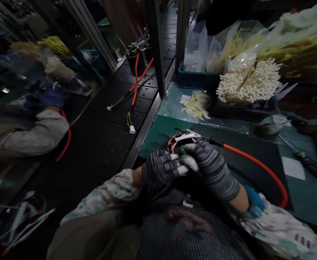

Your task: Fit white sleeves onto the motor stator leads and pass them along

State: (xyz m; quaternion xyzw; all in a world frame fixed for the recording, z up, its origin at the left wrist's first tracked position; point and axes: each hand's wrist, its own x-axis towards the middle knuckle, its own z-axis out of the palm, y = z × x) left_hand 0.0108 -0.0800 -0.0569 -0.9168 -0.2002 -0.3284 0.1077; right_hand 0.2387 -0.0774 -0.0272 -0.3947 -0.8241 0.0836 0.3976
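1. The left hand (161, 168) and right hand (214, 169), in striped gloves, were pressed together, pinching a small green part (183, 150).
2. A wound motor stator (174, 142) touched them, above the green-matted counter (158, 139), trailing an orange cable (255, 162).

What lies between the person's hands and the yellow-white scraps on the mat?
In the head view, a ring-shaped wound stator with white wire pieces, on the green mat, just beyond the left hand and right hand.

A bundle of white-tipped wires (249, 81) stands beside a teal crate (197, 80).
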